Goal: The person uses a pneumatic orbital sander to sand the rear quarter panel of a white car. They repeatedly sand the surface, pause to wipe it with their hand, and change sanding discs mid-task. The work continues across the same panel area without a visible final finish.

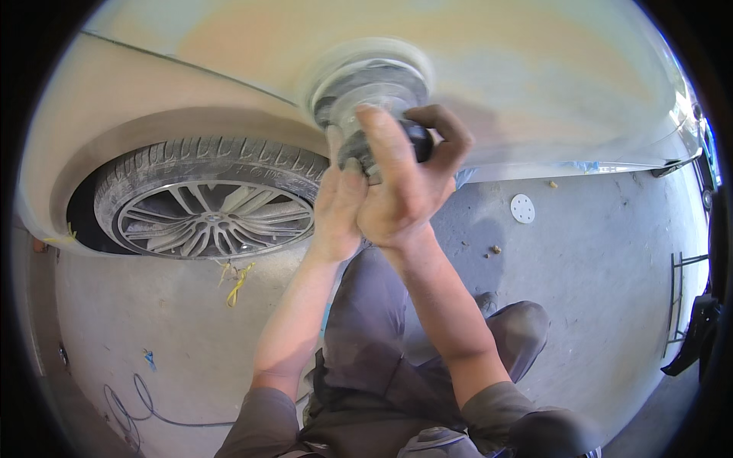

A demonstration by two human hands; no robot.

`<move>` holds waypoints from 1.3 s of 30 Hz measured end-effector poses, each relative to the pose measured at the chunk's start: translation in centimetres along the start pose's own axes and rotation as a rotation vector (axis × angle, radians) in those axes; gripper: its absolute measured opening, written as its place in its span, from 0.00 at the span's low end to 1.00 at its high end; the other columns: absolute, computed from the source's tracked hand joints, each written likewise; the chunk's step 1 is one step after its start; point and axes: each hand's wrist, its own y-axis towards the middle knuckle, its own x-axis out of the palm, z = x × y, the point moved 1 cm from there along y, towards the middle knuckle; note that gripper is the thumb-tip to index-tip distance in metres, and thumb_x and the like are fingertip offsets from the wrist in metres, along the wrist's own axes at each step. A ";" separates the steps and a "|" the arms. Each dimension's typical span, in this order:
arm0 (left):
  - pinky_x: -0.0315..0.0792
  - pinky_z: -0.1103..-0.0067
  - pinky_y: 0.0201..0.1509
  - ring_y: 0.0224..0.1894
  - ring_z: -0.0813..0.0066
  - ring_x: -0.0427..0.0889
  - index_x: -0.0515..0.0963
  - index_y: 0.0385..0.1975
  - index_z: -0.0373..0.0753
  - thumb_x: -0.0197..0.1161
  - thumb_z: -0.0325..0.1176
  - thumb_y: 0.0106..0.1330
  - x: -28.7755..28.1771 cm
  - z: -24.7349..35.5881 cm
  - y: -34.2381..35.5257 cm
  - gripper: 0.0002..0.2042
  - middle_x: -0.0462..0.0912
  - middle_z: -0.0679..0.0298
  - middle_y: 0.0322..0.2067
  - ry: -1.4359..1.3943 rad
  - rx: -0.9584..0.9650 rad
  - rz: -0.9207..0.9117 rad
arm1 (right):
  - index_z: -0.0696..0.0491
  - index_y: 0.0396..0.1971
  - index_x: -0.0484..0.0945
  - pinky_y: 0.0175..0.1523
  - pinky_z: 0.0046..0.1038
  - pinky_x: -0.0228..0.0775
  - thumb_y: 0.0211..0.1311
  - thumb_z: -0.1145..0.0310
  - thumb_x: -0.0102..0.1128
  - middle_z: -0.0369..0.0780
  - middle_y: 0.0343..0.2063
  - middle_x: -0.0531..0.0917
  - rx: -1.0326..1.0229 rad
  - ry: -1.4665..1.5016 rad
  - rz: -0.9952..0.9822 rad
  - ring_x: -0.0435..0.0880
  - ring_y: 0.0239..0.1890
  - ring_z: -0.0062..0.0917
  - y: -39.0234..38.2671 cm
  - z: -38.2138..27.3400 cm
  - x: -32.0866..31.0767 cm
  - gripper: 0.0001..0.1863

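Note:
A round orbital sander (369, 82) with a pale disc edge sits against the car's side panel (519, 84), which shows patches of beige, orange and whitish grey. Both hands hold the tool. My right hand (408, 172) wraps round its dark body, with the thumb and fingers curled over it. My left hand (341, 197) is closed against the sander's near left side, close beside the right one. Motion blurs the disc and part of the fingers. The palms hide the sander's lower end.
A dusty wheel (214, 217) stands in the arch at left. On the grey floor lie a white perforated sanding disc (522, 208), yellow strips (240, 285), a blue scrap (150, 359) and a dark hose (164, 420). A dark metal stand (675, 301) is at the far right.

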 end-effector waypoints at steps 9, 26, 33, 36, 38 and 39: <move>0.74 0.74 0.50 0.45 0.73 0.80 0.77 0.56 0.30 0.58 0.50 0.79 1.1 -0.8 0.5 0.25 0.84 0.63 0.42 0.206 -0.235 0.071 | 0.58 0.52 0.83 0.45 0.33 0.73 0.55 0.69 0.72 0.42 0.50 0.80 0.083 0.047 0.114 0.76 0.49 0.37 0.9 1.7 -0.9 0.23; 0.64 0.70 0.75 0.71 0.66 0.68 0.57 0.77 0.38 0.44 0.51 0.85 -1.4 0.2 -2.1 0.29 0.67 0.58 0.71 0.425 -0.159 0.153 | 0.39 0.47 0.88 0.32 0.32 0.81 0.38 0.67 0.76 0.45 0.49 0.78 0.250 0.123 0.015 0.85 0.38 0.37 -0.3 -0.4 -0.2 0.27; 0.60 0.68 0.79 0.77 0.64 0.61 0.50 0.80 0.39 0.41 0.51 0.84 -4.5 2.3 -5.2 0.32 0.58 0.58 0.76 0.594 0.079 0.493 | 0.33 0.44 0.88 0.30 0.28 0.79 0.43 0.62 0.71 0.40 0.46 0.80 0.064 0.218 -0.028 0.84 0.31 0.29 0.9 -5.3 2.7 0.22; 0.57 0.68 0.80 0.78 0.64 0.58 0.46 0.81 0.40 0.43 0.51 0.84 -3.6 1.1 -4.6 0.33 0.56 0.59 0.77 0.729 0.014 0.408 | 0.35 0.44 0.88 0.28 0.29 0.79 0.34 0.64 0.76 0.41 0.47 0.79 0.155 0.187 0.063 0.83 0.31 0.30 0.1 -3.0 1.8 0.27; 0.56 0.67 0.80 0.78 0.62 0.58 0.45 0.82 0.41 0.46 0.50 0.84 -3.4 1.1 -4.3 0.35 0.54 0.58 0.78 0.629 -0.019 0.421 | 0.36 0.45 0.88 0.28 0.28 0.78 0.31 0.65 0.75 0.41 0.48 0.79 0.194 0.157 0.056 0.84 0.33 0.31 -0.1 -2.7 1.6 0.30; 0.56 0.67 0.80 0.78 0.61 0.58 0.44 0.82 0.42 0.47 0.50 0.83 -3.6 1.6 -4.4 0.35 0.53 0.58 0.79 0.659 -0.024 0.456 | 0.36 0.45 0.88 0.28 0.28 0.78 0.33 0.65 0.74 0.41 0.48 0.79 0.166 0.144 0.021 0.84 0.33 0.30 0.0 -3.1 1.7 0.28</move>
